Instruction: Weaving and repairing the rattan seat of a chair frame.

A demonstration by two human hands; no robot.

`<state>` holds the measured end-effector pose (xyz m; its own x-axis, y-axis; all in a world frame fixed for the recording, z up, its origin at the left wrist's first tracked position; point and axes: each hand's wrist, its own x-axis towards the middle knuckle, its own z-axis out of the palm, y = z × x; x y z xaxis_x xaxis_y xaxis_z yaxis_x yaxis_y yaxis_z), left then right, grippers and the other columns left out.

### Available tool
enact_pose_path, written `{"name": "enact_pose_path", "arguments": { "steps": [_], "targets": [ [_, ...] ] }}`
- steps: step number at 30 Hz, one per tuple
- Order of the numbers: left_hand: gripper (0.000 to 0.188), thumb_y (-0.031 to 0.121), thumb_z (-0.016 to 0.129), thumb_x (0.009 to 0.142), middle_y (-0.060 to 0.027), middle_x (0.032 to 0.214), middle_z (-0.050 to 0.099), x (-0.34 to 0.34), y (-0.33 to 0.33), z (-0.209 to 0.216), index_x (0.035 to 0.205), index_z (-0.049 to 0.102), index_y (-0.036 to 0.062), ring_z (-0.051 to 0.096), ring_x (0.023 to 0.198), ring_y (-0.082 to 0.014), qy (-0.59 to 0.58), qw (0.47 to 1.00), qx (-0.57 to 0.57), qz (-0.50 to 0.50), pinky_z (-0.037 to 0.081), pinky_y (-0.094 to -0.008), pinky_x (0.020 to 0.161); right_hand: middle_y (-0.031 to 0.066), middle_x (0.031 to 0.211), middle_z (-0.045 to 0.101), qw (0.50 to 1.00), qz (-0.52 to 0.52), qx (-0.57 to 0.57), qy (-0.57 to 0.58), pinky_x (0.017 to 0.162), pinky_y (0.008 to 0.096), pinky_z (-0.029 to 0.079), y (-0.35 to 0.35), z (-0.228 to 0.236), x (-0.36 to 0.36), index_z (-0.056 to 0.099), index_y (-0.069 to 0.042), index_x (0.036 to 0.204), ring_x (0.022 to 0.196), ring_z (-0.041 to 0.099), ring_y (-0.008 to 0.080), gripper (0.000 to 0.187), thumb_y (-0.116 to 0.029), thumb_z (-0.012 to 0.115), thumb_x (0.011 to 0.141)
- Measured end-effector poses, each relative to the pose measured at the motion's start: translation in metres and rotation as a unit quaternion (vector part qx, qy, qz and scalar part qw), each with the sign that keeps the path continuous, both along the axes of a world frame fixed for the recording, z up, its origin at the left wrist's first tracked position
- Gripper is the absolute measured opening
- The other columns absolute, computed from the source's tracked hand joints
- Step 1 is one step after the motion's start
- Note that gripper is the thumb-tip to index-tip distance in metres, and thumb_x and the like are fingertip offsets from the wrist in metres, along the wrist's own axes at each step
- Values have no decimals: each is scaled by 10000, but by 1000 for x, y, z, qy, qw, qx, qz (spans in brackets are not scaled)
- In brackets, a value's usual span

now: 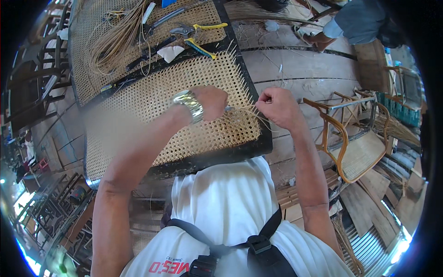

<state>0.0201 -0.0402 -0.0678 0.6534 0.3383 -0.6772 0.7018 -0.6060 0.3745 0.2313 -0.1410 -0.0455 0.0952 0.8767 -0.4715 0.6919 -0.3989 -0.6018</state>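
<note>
Tan woven cane webbing (166, 85), the nearer of two open-holed, black-framed panels (86, 27), was spread centrally, strands (242, 77) fringed along its two o'clock edge. The left hand (212, 102) was curled above it, the right hand (279, 108) pinched together toward three o'clock; what either held could not be told. One pair of yellow-handled metal shears (186, 31) was laid at twelve, one tan fibre bundle (121, 40) at eleven.

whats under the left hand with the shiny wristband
Woven cane panel shows around the left hand; a small greyish tip pokes out at its right, near loose strands. The patch beneath the hand is covered, so I can't tell what's there.
</note>
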Motion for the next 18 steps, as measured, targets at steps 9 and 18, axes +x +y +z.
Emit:
{"name": "enact_pose_path", "arguments": {
  "steps": [9,18],
  "targets": [
    [206,174,627,825,-200,887,730,39,-6,32,920,740,30,729,887,-340,-3,987,123,-106,568,-449,742,148,757,673,999,9,7,-32,665,345,508,2,2,-5,695,11,844,694,654,225,210,-184,661,774],
    [187,135,592,870,-219,811,709,20,-38,-2,796,722,24,714,797,-366,-79,991,105,19,561,-453,679,137,773,673,999,-16,6,29,658,324,503,-11,-40,2,700,16,847,697,644,198,197,-169,676,783]
  ]
}}
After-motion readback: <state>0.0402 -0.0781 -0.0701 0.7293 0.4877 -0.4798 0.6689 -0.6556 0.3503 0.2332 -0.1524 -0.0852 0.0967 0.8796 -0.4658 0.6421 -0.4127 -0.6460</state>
